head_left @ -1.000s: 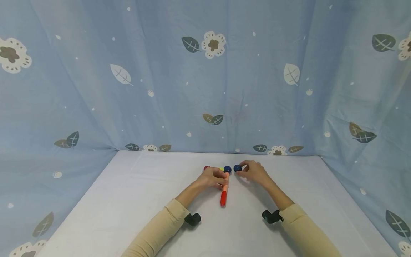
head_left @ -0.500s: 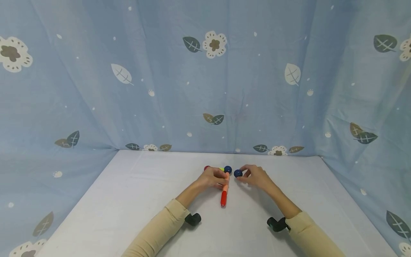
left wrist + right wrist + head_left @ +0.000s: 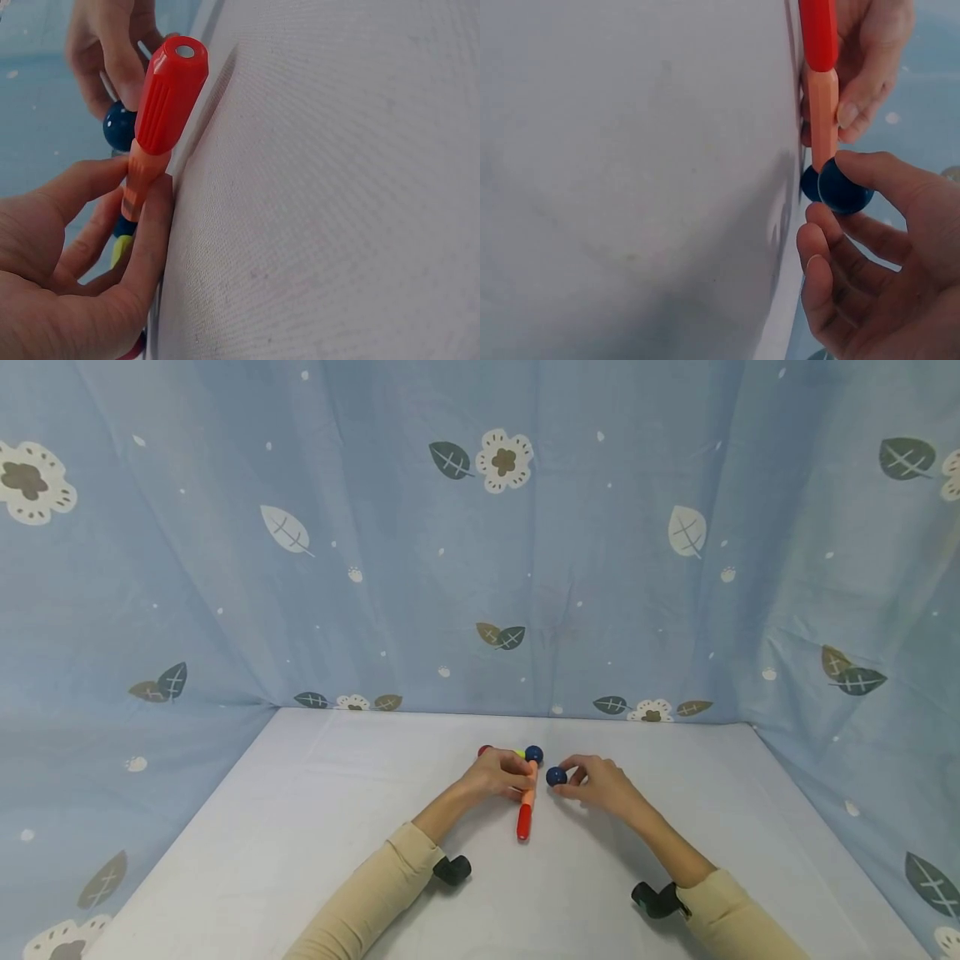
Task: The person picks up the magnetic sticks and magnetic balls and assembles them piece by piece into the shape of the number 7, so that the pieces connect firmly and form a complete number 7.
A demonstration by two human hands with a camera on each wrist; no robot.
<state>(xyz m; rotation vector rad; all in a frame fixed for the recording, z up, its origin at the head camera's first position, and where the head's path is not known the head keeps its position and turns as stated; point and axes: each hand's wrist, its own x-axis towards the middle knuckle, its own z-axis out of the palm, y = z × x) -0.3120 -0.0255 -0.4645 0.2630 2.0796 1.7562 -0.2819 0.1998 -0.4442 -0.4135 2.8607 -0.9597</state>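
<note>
My left hand point(image 3: 495, 774) pinches an orange stick point(image 3: 528, 796) between thumb and fingers. A red ribbed piece point(image 3: 169, 101) forms the stick's near end. At the far end of the stick sits a dark blue ball point(image 3: 533, 754), seemingly touching it. A second dark blue ball point(image 3: 845, 187) is held between the thumb and fingertips of my right hand point(image 3: 604, 785), just right of the stick and apart from it. Behind the left hand show part of a yellow-green piece point(image 3: 519, 752) and a red ball point(image 3: 485, 749), both largely hidden.
White cloth covers the table point(image 3: 337, 810), which ends at a blue patterned curtain point(image 3: 420, 568) behind and at both sides. A black camera mount point(image 3: 452, 870) sits on the left wrist and another black camera mount point(image 3: 656, 900) on the right.
My right hand has drawn the blue ball nearer to me, from beside the other blue ball to beside the orange stick. The left hand stays on the stick.
</note>
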